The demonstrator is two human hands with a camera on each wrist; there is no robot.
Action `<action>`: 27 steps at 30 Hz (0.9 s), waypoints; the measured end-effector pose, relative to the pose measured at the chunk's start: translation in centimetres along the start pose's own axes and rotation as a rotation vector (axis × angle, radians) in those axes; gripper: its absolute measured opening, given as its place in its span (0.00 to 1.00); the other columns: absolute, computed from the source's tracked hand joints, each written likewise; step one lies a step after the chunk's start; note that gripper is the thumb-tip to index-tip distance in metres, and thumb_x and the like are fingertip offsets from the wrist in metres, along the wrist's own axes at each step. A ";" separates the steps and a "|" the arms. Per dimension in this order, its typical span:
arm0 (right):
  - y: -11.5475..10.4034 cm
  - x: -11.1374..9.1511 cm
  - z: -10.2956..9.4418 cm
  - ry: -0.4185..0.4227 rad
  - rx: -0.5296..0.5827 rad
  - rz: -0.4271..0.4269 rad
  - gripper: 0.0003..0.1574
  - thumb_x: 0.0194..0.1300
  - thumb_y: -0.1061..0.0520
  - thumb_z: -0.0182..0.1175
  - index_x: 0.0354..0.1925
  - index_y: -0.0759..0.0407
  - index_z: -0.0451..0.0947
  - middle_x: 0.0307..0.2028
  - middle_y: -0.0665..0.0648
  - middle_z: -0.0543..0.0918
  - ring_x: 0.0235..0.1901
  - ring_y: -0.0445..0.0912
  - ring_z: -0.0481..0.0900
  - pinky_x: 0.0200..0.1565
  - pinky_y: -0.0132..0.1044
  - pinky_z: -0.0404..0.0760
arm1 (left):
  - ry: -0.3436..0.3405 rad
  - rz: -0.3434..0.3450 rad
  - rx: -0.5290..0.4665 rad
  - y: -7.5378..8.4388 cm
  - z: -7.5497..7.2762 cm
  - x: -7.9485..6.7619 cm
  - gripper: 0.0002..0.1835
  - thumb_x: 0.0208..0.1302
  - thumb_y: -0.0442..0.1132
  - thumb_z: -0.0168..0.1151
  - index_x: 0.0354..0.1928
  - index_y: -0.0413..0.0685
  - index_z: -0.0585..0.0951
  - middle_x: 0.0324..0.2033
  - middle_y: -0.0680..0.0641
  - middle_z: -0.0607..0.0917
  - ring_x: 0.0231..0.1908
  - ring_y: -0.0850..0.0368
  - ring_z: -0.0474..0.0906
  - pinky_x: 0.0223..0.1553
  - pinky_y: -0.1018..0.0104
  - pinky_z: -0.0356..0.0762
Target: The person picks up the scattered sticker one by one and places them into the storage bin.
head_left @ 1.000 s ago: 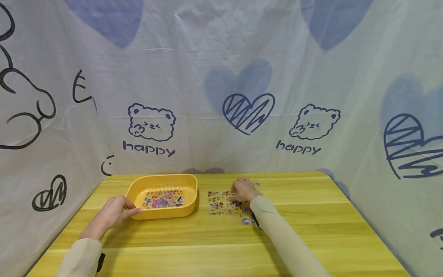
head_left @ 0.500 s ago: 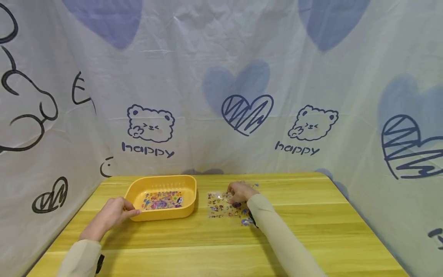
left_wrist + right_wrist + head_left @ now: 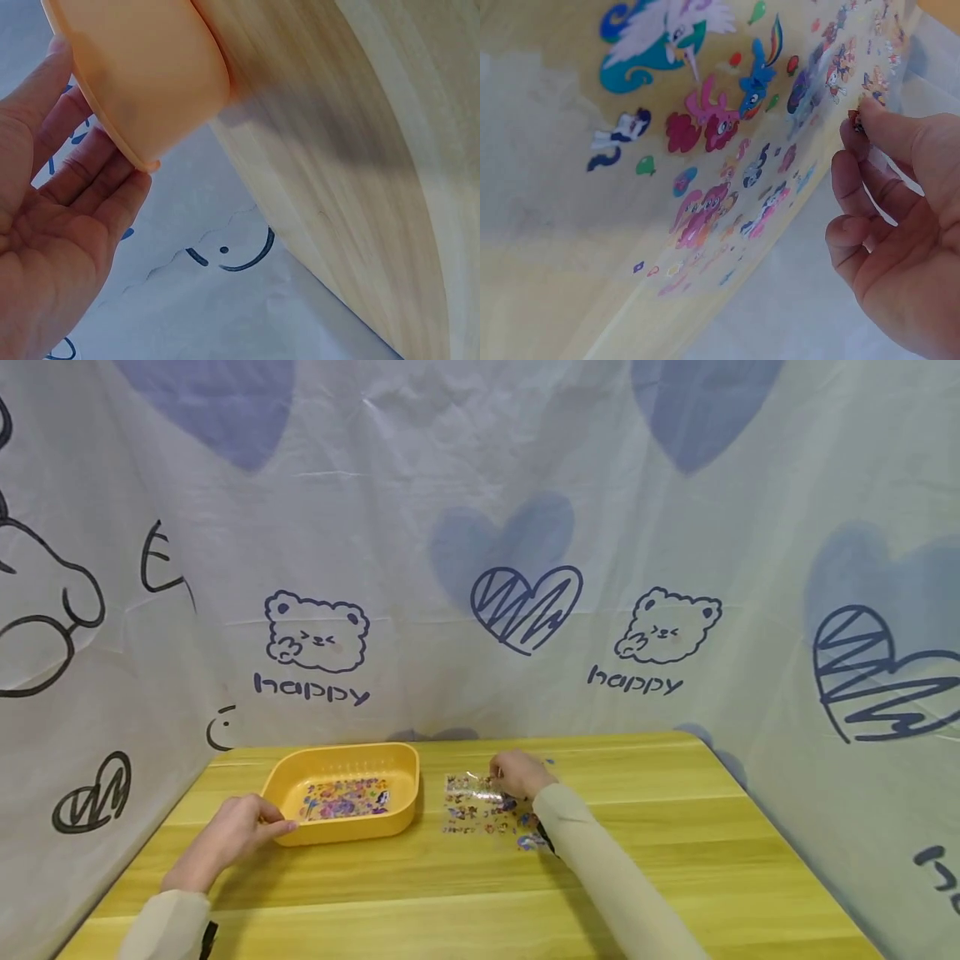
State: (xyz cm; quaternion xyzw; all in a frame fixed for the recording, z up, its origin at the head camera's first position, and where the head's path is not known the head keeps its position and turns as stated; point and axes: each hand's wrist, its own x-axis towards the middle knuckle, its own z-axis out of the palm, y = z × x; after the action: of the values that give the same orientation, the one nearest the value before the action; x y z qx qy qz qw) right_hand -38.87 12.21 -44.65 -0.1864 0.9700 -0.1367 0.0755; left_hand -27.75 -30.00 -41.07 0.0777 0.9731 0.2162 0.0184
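Note:
My left hand [image 3: 228,835] holds the near left corner of a yellow plastic basin [image 3: 352,832]. In the left wrist view the thumb lies on one side of its rim and the curled fingers reach under the other. A clear sticker sheet [image 3: 459,814] with small cartoon figures lies right of the basin, partly over another sheet with pony stickers [image 3: 709,120]. My right hand [image 3: 522,774] pinches the upper part of the cartoon sticker sheet between thumb and forefinger. A bright glare runs along that raised part. The right hand and sleeve hide some of the sheets.
Inside the basin lies a colourful sticker sheet [image 3: 341,802]. The wooden table [image 3: 420,902] has a printed white cloth [image 3: 420,568] hanging behind it and at both sides.
The right hand has shifted slightly left with the cartoon sticker sheet's upper edge, where a glare has appeared. The left hand keeps its hold on the basin. The whole view has shifted a little.

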 end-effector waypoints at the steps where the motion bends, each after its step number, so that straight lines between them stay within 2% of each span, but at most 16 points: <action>1: 0.1 0.0 0.0 0.009 0.003 -0.010 0.09 0.69 0.57 0.61 0.46 0.55 0.83 0.44 0.53 0.85 0.43 0.47 0.82 0.47 0.43 0.81 | -0.002 -0.001 -0.001 0.0 0.0 0.0 0.13 0.61 0.48 0.69 0.31 0.45 0.89 0.27 0.50 0.85 0.26 0.58 0.68 0.27 0.68 0.65; 5: 0.4 -0.2 0.0 0.045 0.062 -0.058 0.11 0.69 0.61 0.59 0.47 0.58 0.84 0.46 0.57 0.86 0.46 0.50 0.83 0.51 0.45 0.81 | -0.008 -0.010 -0.002 -0.2 0.0 -0.2 0.13 0.61 0.48 0.69 0.29 0.46 0.88 0.25 0.51 0.84 0.25 0.58 0.68 0.26 0.69 0.65; 10: 0.5 -0.7 -0.1 0.109 0.217 -0.073 0.08 0.69 0.58 0.60 0.42 0.58 0.85 0.38 0.54 0.87 0.37 0.44 0.83 0.44 0.40 0.82 | -0.010 -0.011 -0.010 -0.1 0.0 -0.1 0.13 0.60 0.49 0.69 0.31 0.45 0.89 0.27 0.51 0.85 0.26 0.58 0.69 0.27 0.68 0.66; 18: 0.5 -0.9 -0.7 0.180 0.246 -0.125 0.09 0.69 0.56 0.61 0.41 0.56 0.86 0.35 0.51 0.87 0.32 0.40 0.81 0.38 0.35 0.81 | -0.017 -0.031 -0.008 0.1 -0.1 0.1 0.14 0.61 0.49 0.69 0.32 0.44 0.89 0.26 0.51 0.84 0.27 0.57 0.68 0.27 0.67 0.65; 23: 0.5 -1.1 -1.3 0.182 0.319 -0.130 0.12 0.72 0.59 0.56 0.45 0.61 0.85 0.36 0.55 0.87 0.34 0.46 0.83 0.38 0.37 0.81 | -0.007 -0.025 -0.010 0.1 -0.2 0.1 0.14 0.61 0.48 0.69 0.32 0.44 0.89 0.26 0.51 0.84 0.26 0.58 0.68 0.27 0.68 0.65; 27: 0.5 -1.3 -1.6 0.166 0.391 -0.099 0.12 0.72 0.60 0.56 0.46 0.63 0.84 0.38 0.58 0.87 0.36 0.54 0.84 0.36 0.37 0.82 | -0.002 -0.016 -0.013 0.0 -0.1 -0.1 0.13 0.61 0.48 0.69 0.31 0.44 0.89 0.26 0.51 0.84 0.26 0.58 0.68 0.26 0.68 0.65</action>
State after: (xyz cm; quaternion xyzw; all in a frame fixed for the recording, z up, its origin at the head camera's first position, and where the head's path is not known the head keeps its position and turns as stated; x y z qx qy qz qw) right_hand -38.12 13.58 -43.17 -0.2039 0.9175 -0.3407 0.0231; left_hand -27.69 -30.01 -40.99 0.0699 0.9722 0.2225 0.0215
